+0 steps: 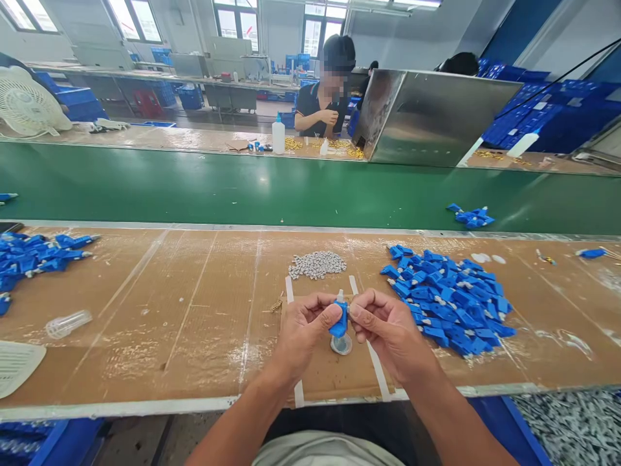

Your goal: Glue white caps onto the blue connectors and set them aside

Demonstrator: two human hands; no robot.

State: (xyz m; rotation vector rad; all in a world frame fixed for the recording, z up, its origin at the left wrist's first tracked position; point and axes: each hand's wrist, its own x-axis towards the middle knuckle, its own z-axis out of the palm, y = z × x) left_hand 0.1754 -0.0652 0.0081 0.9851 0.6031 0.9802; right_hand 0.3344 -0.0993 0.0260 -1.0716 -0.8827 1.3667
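Observation:
Between both hands is a small blue plastic part [339, 321] with a whitish tip pointing up. My left hand [307, 325] grips it from the left with thumb and fingers. On its right side, my right hand [383, 325] pinches with thumb and index finger; what sits in that pinch is too small to make out. Just below the part, a small round dish [341, 344] rests on a cardboard sheet [334, 382] edged with white tape strips. Beyond the hands lies a pile of small grey pieces [317, 265]. A large heap of similar blue parts [451, 301] is to the right.
More blue parts [33, 255] lie at the far left, near a clear plastic tube [68, 323]. Behind the table runs a green belt [218, 188] carrying a few blue parts [471, 216]. Across it sits a person [323, 107] beside a white bottle [278, 136] and a metal panel [436, 116].

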